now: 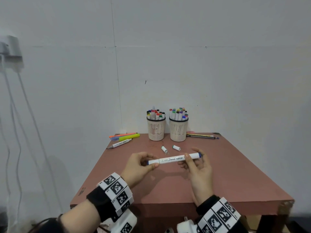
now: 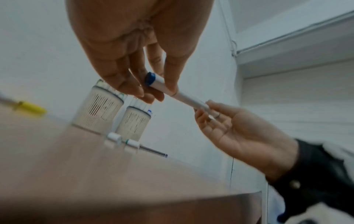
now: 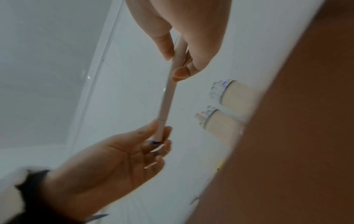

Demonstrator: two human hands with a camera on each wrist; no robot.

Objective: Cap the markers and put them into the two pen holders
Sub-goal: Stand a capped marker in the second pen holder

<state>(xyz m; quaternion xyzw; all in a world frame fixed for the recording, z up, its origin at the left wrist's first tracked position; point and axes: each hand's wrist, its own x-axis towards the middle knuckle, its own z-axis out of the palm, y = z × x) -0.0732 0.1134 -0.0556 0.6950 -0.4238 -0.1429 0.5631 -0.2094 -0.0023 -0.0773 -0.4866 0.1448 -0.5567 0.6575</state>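
Above table point(image 1: 235, 174): left hand point(image 1: 139, 167) pinches marker point(image 1: 173, 159) cap end; right hand point(image 1: 198, 169) pinches barrel, other fingers loosely spread.

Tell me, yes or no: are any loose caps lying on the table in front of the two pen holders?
Yes: two loose caps lie on the table just in front of the pen holders.

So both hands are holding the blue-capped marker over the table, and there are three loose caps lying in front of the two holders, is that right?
Not quite: the head view shows two loose caps, not three. The rest holds: the left hand and right hand hold the marker over the table, in front of the holders.
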